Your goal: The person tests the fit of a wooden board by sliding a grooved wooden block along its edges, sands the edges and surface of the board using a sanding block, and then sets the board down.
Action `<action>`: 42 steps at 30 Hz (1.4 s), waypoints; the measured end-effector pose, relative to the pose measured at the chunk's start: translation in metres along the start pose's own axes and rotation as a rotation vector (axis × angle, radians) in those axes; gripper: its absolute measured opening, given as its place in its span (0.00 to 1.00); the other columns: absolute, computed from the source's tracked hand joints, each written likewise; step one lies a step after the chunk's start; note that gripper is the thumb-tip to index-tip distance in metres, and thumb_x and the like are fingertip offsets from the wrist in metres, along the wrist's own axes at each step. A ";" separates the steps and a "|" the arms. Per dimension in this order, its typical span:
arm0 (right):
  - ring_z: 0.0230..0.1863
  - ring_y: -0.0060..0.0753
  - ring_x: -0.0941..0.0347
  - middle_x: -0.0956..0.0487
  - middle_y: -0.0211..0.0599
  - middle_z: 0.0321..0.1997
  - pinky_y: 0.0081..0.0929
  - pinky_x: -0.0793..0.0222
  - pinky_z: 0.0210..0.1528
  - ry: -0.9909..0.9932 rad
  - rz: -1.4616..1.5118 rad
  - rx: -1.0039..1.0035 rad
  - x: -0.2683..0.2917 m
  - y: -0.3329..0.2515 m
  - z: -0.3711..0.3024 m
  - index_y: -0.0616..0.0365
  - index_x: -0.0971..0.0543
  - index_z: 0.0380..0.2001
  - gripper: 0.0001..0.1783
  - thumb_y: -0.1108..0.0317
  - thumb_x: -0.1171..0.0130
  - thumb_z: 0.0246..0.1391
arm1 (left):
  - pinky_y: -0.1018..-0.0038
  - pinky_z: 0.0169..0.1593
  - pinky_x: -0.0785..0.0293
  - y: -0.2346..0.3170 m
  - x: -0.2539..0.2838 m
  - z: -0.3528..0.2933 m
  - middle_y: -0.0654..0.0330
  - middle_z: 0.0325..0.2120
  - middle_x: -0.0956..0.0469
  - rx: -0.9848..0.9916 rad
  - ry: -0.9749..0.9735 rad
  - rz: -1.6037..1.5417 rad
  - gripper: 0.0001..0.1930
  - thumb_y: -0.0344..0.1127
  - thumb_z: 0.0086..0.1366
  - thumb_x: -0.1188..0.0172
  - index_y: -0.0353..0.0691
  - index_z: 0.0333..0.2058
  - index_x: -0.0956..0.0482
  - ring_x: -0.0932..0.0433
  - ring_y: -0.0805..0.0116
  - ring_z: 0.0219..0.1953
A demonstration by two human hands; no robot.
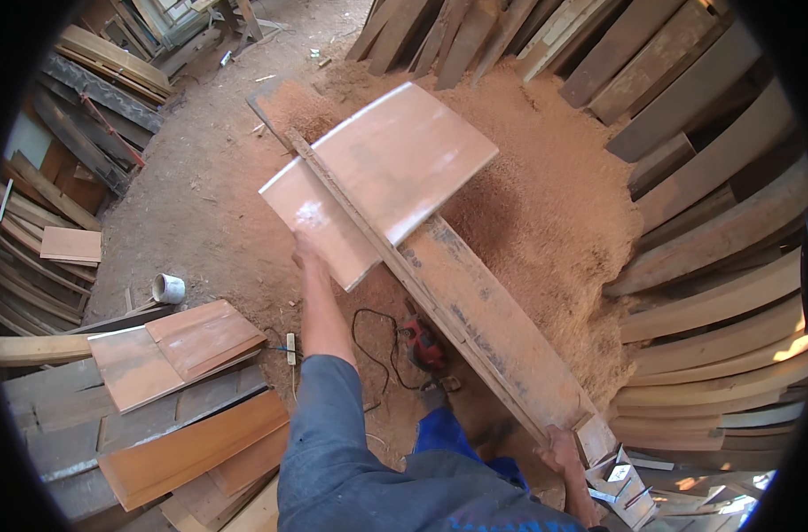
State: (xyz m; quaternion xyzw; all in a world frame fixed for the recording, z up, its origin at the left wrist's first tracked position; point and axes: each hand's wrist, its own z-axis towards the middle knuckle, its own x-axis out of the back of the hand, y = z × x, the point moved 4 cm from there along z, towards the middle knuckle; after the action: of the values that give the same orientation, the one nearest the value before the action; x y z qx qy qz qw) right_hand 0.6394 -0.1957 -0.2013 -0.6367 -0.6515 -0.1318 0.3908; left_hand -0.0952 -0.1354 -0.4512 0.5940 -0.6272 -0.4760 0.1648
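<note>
A pale reddish-brown wooden panel [408, 155] with whitish edges lies across a long, dusty plank bench [502, 306]. Over it runs a narrow wooden strip [439, 306], set lengthwise along the bench. Left of the strip more panel surface shows; I cannot tell whether it is the same piece or a second one. My left hand [307, 252] grips the left edge of that part, its fingers partly hidden. At the bench's near right end my right hand [561, 452] is closed around the strip's end.
A red power tool [423, 346] with a black cord sits on the ground below the bench, near a white power strip [290, 348]. Sawdust [572, 222] is heaped to the right. Leaning boards [714, 204] line the right side. Stacked panels [178, 350] and a white bucket [168, 288] stand left.
</note>
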 end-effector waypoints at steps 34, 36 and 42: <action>0.68 0.50 0.43 0.41 0.41 0.71 0.50 0.48 0.70 0.367 -0.261 0.165 0.019 -0.056 0.226 0.52 0.39 0.68 0.51 0.32 0.39 0.49 | 0.62 0.70 0.44 0.048 0.052 0.022 0.54 0.68 0.41 -0.070 -0.022 0.590 0.37 0.61 0.75 0.62 0.35 0.68 0.44 0.40 0.58 0.67; 0.69 0.50 0.43 0.40 0.40 0.71 0.50 0.48 0.70 0.364 -0.251 0.172 0.015 -0.050 0.228 0.52 0.38 0.68 0.51 0.32 0.40 0.48 | 0.62 0.55 0.29 -0.011 0.036 -0.031 0.61 0.56 0.27 0.055 0.089 0.495 0.33 0.62 0.72 0.56 0.39 0.60 0.30 0.29 0.65 0.54; 0.70 0.51 0.45 0.40 0.40 0.72 0.49 0.50 0.71 0.374 -0.233 0.232 0.006 -0.045 0.226 0.52 0.39 0.68 0.52 0.31 0.40 0.48 | 0.68 0.21 0.33 -0.104 0.058 -0.249 0.59 0.16 0.29 -0.199 -0.245 0.840 0.15 0.43 0.67 0.43 0.38 0.27 0.26 0.29 0.65 0.17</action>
State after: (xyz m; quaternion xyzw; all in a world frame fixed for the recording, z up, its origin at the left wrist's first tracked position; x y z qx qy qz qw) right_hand 0.5205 -0.0470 -0.3318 -0.4727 -0.6475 -0.2158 0.5575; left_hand 0.1448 -0.2709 -0.4317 0.2082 -0.7801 -0.4925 0.3249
